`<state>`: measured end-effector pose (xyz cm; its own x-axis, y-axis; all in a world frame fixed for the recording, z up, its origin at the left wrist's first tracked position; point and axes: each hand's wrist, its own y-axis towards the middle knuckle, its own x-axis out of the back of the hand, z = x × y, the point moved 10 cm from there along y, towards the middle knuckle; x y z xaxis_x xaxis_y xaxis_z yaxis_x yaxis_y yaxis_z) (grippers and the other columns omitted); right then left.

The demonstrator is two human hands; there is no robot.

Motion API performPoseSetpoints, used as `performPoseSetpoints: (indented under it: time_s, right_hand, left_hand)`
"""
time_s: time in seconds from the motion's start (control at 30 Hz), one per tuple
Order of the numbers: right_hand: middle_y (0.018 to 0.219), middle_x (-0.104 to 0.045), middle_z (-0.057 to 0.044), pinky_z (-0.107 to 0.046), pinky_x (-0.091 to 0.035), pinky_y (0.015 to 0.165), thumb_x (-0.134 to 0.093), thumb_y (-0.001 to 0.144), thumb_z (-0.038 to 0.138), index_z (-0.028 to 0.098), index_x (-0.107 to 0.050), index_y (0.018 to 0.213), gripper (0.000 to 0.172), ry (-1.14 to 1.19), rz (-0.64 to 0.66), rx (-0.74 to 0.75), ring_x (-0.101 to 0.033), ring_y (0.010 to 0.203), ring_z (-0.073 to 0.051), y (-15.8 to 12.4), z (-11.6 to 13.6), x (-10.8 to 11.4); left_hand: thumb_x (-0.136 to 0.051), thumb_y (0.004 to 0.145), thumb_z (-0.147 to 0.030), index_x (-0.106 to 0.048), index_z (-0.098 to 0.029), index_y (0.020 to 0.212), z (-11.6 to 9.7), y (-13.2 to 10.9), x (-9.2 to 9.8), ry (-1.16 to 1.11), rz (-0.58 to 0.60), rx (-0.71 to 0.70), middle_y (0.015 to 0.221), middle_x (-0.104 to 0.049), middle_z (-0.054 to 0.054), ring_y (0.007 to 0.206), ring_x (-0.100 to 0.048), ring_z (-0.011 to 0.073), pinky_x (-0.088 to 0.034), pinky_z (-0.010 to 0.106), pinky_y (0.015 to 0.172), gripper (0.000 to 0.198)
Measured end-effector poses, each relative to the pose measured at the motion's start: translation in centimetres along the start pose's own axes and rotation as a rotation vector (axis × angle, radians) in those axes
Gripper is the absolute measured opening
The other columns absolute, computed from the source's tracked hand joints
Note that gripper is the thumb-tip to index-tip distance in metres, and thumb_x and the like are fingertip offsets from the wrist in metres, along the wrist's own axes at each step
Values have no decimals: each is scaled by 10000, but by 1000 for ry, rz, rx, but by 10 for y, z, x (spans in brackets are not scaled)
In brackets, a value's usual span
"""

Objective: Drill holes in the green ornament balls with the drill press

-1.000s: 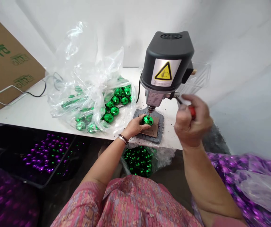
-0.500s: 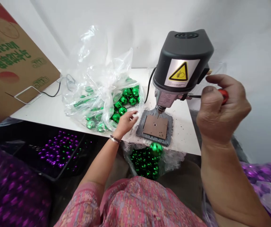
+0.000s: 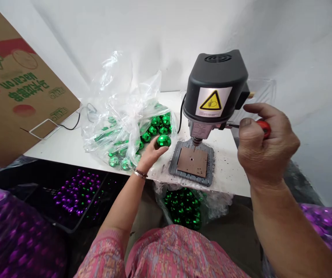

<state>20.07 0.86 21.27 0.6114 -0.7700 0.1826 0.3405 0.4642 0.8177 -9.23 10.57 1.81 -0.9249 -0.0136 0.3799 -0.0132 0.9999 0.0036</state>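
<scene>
Between the thumb and fingers of my left hand (image 3: 150,155) is a shiny green faceted ball (image 3: 164,140), held up just left of the drill press (image 3: 215,88). My right hand (image 3: 267,144) is closed round the red knob (image 3: 264,129) of the press's feed lever. Under the chuck (image 3: 196,141), a square brown board (image 3: 193,161) with a small hole lies on the grey base (image 3: 175,170). More green balls (image 3: 156,121) spill from the mouth of a clear plastic bag (image 3: 119,112) behind my left hand.
An open bag of green balls (image 3: 182,204) hangs below the table's front edge. A cardboard box (image 3: 24,88) stands at the left. Purple balls fill a bag (image 3: 15,235) at lower left, a black crate (image 3: 76,193) and another bag (image 3: 328,227) at right. Dark shavings dot the white table (image 3: 226,154).
My left hand has picked up a green ball and holds it up. A green ball seen falling over the lower bag is gone from there. My right hand stays on the lever knob.
</scene>
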Motion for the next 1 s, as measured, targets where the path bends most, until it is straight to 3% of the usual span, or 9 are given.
performPoseSetpoints:
  time_s: [0.07,0.13,0.33,0.47,0.57,0.63,0.73,0.87,1.0]
  right_hand:
    - [598,-563,19,-234,-446,557,-545,778,354,169,-764,1011,370,-6,-3,5,-446,508,-78,-1,0,0]
    - [612,-587,13,-233,-447,556,-542,779,349,169,-764,1007,366,-14,-2,10,-459,509,-79,-1,0,0]
    - [743,-687,-28,-254,-484,655,-542,790,328,169,-773,980,339,25,60,-41,-562,614,-88,17,-2,-8]
    - [750,-686,-18,-262,-460,679,-540,811,283,162,-769,945,291,53,163,-201,-594,692,-92,44,-13,-26]
    - [664,-588,23,-236,-383,636,-539,832,231,117,-722,832,215,40,217,-289,-499,650,-57,59,-20,-37]
    - [587,-438,56,-226,-311,604,-542,842,213,116,-600,663,211,22,223,-325,-380,601,-30,66,-24,-40]
    - [564,-244,65,-233,-237,597,-531,865,206,154,-373,541,364,-25,232,-358,-241,579,-14,70,-27,-43]
    - [558,-283,66,-235,-257,611,-539,886,193,162,-377,544,380,-55,265,-353,-267,596,-28,73,-26,-47]
    - [544,-261,70,-241,-243,593,-544,883,174,177,-344,535,402,-50,275,-359,-239,587,-41,73,-27,-48]
  left_hand:
    - [-627,784,-439,-493,-237,1337,1,-18,-22,-445,146,65,1134,-669,73,844,-645,164,-518,333,816,605]
    - [-659,759,-467,-484,-272,1325,6,-34,-41,-729,237,146,1108,-672,61,746,-622,130,-511,300,723,624]
    - [-762,732,-388,-499,-225,1124,22,-45,-64,-905,245,321,942,-674,35,781,-687,155,-537,303,744,499]
    - [-774,705,-292,-411,-249,1152,12,-37,-64,-744,237,311,944,-664,1,779,-703,161,-550,324,751,577]
    - [-771,715,-304,-434,-217,1124,3,-29,-60,-474,188,236,923,-656,2,739,-657,126,-506,261,684,537]
    - [-762,727,-326,-460,-199,1111,0,-23,-61,-348,170,196,902,-650,1,697,-612,101,-482,239,655,505]
    - [-753,737,-333,-486,-187,1102,0,-15,-72,-252,184,159,904,-648,1,648,-580,81,-470,227,629,475]
    - [-733,764,-349,-518,-182,1155,1,-9,-86,-74,207,143,926,-661,19,646,-593,97,-473,232,604,477]
    - [-761,741,-339,-574,-177,1173,-11,-7,-86,150,175,72,1045,-689,69,870,-651,168,-511,275,747,497]
